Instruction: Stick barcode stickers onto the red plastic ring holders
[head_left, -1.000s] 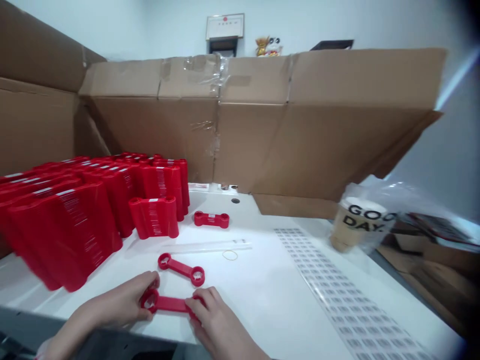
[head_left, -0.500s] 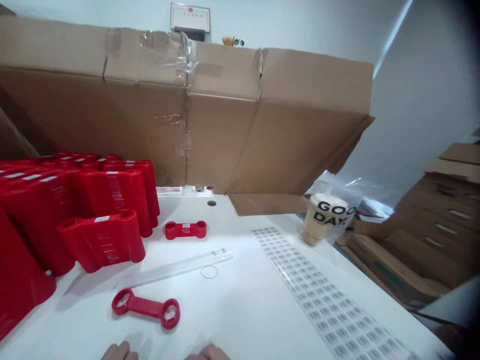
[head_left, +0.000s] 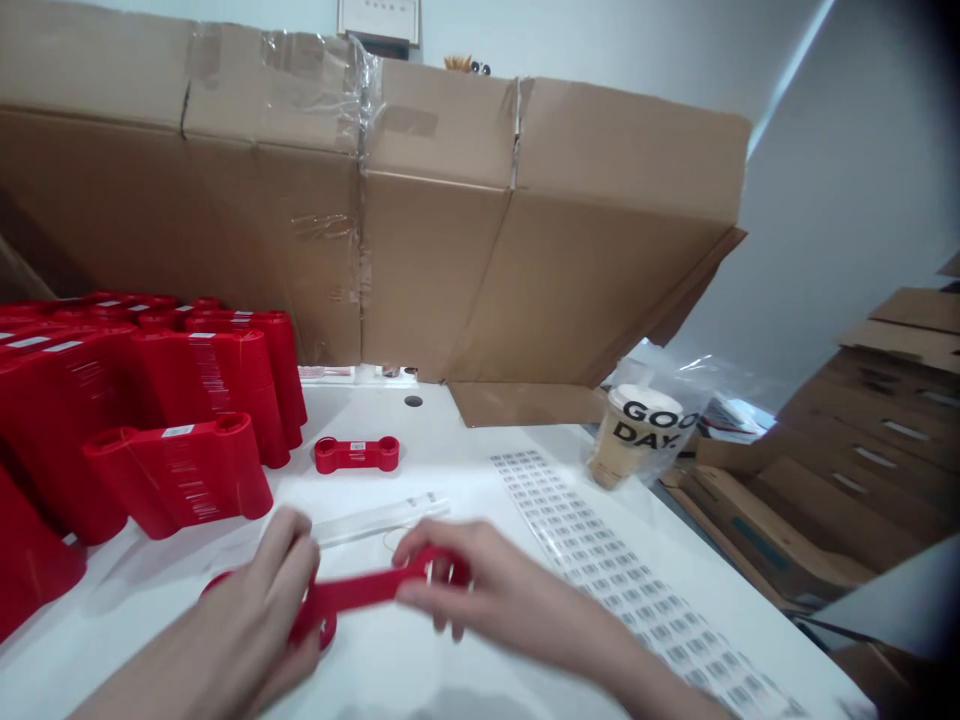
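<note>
Left hand (head_left: 262,600) curled round one end, fingers bent, grip part-hidden; right hand (head_left: 472,575) has the other end between thumb and fingers, the gap only as wide as the piece. Held between them over the near tabletop: red plastic dumbbell-shaped bar (head_left: 364,590), flat straight middle, rounded ends, slightly motion-blurred. Its left end is mostly covered.

Second red dumbbell-shaped piece (head_left: 328,632) shows partly behind the left hand; contact with the held bar cannot be told. White tabletop (head_left: 457,455) extends ahead and to the right, up to a long white sheet of printed labels (head_left: 600,560), which the right forearm overlaps in view. Held bar's long axis runs left to right, its right end higher in view.

Beyond: clear plastic strip (head_left: 367,522), small red dumbbell-shaped piece with white label (head_left: 357,455), wrapped red stacks (head_left: 217,385) at left, lettered beige cup (head_left: 637,430) at right; brown cardboard box wall (head_left: 435,260) farthest across the table.
</note>
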